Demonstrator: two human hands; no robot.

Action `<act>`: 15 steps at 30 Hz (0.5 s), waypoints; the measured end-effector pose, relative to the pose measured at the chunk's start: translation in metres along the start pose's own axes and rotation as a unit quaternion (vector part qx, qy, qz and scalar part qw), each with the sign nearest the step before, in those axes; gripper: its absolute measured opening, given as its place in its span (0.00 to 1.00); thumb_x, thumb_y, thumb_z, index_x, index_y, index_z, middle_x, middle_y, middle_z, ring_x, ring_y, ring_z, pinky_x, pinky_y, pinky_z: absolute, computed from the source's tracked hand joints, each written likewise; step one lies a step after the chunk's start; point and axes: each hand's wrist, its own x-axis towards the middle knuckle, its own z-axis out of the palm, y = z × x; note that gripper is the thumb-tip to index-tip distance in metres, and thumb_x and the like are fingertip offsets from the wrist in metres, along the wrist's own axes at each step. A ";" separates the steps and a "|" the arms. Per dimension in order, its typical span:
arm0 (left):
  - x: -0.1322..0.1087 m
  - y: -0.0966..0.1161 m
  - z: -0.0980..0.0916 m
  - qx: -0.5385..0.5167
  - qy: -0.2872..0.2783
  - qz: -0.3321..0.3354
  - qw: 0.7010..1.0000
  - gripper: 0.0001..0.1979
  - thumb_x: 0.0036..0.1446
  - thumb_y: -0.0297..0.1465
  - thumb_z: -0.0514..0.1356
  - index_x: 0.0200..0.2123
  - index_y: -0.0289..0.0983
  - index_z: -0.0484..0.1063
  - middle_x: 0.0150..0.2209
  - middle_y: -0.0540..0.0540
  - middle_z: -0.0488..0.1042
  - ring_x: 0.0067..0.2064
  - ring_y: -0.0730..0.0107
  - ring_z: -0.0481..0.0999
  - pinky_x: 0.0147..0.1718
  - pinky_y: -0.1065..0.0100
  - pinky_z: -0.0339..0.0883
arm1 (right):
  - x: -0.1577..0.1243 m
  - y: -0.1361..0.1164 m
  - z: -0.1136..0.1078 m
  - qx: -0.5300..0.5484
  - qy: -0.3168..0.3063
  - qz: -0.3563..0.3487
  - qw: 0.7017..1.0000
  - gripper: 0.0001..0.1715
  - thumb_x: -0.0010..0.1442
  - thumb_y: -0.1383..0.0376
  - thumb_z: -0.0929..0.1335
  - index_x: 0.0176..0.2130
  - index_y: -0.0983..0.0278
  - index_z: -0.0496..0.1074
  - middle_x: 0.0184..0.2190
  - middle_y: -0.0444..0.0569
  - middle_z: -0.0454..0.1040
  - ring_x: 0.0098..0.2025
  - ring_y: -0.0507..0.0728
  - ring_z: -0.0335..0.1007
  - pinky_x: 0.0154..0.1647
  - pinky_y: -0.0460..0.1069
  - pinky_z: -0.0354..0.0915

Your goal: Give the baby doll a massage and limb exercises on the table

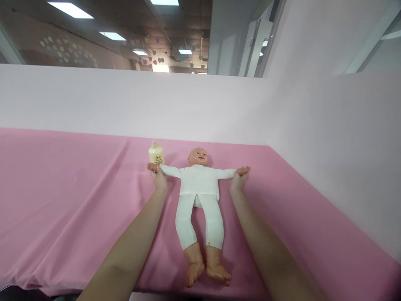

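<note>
A baby doll (199, 180) in white clothing lies on its back on the pink sheet, head toward the wall and bare feet toward me. Both its arms are stretched out sideways. My left hand (160, 179) is closed around the doll's wrist on the left side. On the right side, my right hand (239, 181) grips the doll's other wrist, with the doll's fingers showing above it. Just behind the doll's hand on the left stands a pale yellow bottle (156, 154) with a face drawn on it.
The pink sheet (78, 188) covers the table and has folds on the left. A white wall (131, 104) rises behind it, with a window (109, 50) above. Another wall (338, 138) borders the right side. The table's front edge runs just below the doll's feet.
</note>
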 end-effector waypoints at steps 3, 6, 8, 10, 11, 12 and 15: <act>-0.004 0.010 0.005 0.003 -0.003 0.004 1.000 0.23 0.67 0.39 0.52 0.63 0.41 0.56 0.63 0.39 0.65 0.64 0.61 0.66 0.62 0.59 0.62 | -0.010 -0.018 0.008 -0.009 -0.062 -0.057 0.996 0.42 0.58 0.66 0.62 0.68 0.61 0.47 0.69 0.55 0.54 0.71 0.58 0.50 0.72 0.61 0.49; -0.009 0.016 0.011 0.036 -0.068 0.045 0.996 0.26 0.66 0.37 0.55 0.65 0.40 0.56 0.63 0.39 0.65 0.65 0.59 0.64 0.64 0.58 0.58 | -0.019 -0.028 0.013 -0.052 -0.161 -0.130 0.977 0.38 0.61 0.64 0.62 0.68 0.62 0.51 0.68 0.56 0.57 0.70 0.58 0.52 0.71 0.60 0.51; -0.012 0.017 0.015 0.074 -0.121 0.090 0.986 0.26 0.66 0.36 0.55 0.65 0.40 0.58 0.62 0.39 0.67 0.65 0.57 0.65 0.63 0.56 0.59 | -0.024 -0.031 0.015 -0.108 -0.208 -0.167 0.958 0.35 0.63 0.64 0.62 0.68 0.62 0.53 0.66 0.56 0.60 0.68 0.60 0.56 0.69 0.61 0.53; -0.016 0.016 0.017 0.120 -0.178 0.136 0.967 0.24 0.65 0.35 0.55 0.63 0.39 0.61 0.59 0.39 0.69 0.62 0.56 0.68 0.62 0.53 0.61 | -0.028 -0.031 0.015 -0.161 -0.248 -0.206 0.933 0.33 0.64 0.66 0.61 0.67 0.61 0.56 0.64 0.55 0.64 0.66 0.61 0.59 0.68 0.62 0.56; -0.017 0.015 0.018 0.145 -0.206 0.159 0.955 0.23 0.65 0.34 0.54 0.63 0.39 0.62 0.58 0.39 0.70 0.61 0.56 0.68 0.61 0.53 0.62 | -0.029 -0.032 0.015 -0.181 -0.266 -0.224 0.920 0.33 0.64 0.67 0.60 0.67 0.60 0.57 0.62 0.54 0.66 0.65 0.61 0.60 0.67 0.62 0.57; -0.018 0.014 0.019 0.170 -0.232 0.180 0.941 0.23 0.65 0.34 0.54 0.63 0.39 0.62 0.58 0.40 0.70 0.61 0.56 0.68 0.61 0.53 0.62 | -0.030 -0.032 0.015 -0.197 -0.284 -0.241 0.907 0.33 0.63 0.69 0.59 0.66 0.59 0.58 0.62 0.54 0.67 0.64 0.61 0.61 0.67 0.62 0.58; -0.021 0.011 0.023 0.232 -0.293 0.232 0.898 0.22 0.65 0.32 0.54 0.62 0.40 0.64 0.58 0.40 0.70 0.61 0.56 0.66 0.62 0.52 0.60 | -0.032 -0.035 0.016 -0.231 -0.337 -0.273 0.871 0.36 0.60 0.75 0.58 0.65 0.57 0.61 0.60 0.51 0.69 0.61 0.61 0.63 0.65 0.61 0.60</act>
